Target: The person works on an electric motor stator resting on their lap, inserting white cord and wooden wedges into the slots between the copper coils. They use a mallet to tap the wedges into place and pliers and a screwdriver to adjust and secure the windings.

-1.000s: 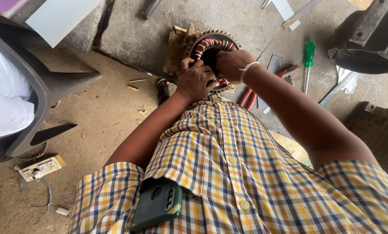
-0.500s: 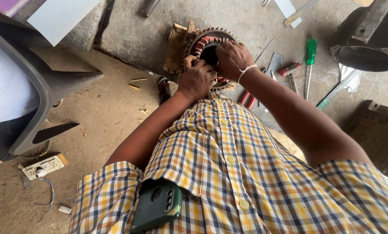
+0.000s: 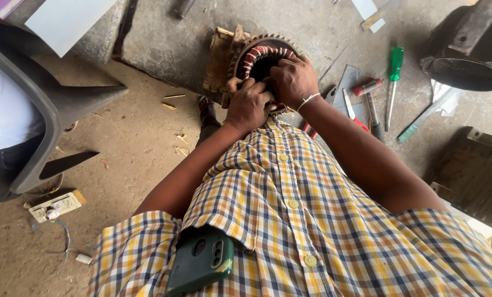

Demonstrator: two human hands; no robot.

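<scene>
A round motor stator with red and pale windings inside its toothed rim rests on a wooden block on the concrete floor. My left hand presses on the stator's near rim, fingers curled over the windings. My right hand, a white band on its wrist, grips the rim's right side with fingers bent into the bore. What the fingertips pinch is hidden. A green phone sits in my checked shirt's pocket.
A green-handled screwdriver, a red-handled tool and flat metal strips lie right of the stator. A dark motor housing stands far right. A person sits in a grey chair at left. A white socket box lies nearby.
The view shifted slightly, so the stator sits a little lower in frame. Both hands stay on the stator, with the right hand's fingers working deeper at the rim.
</scene>
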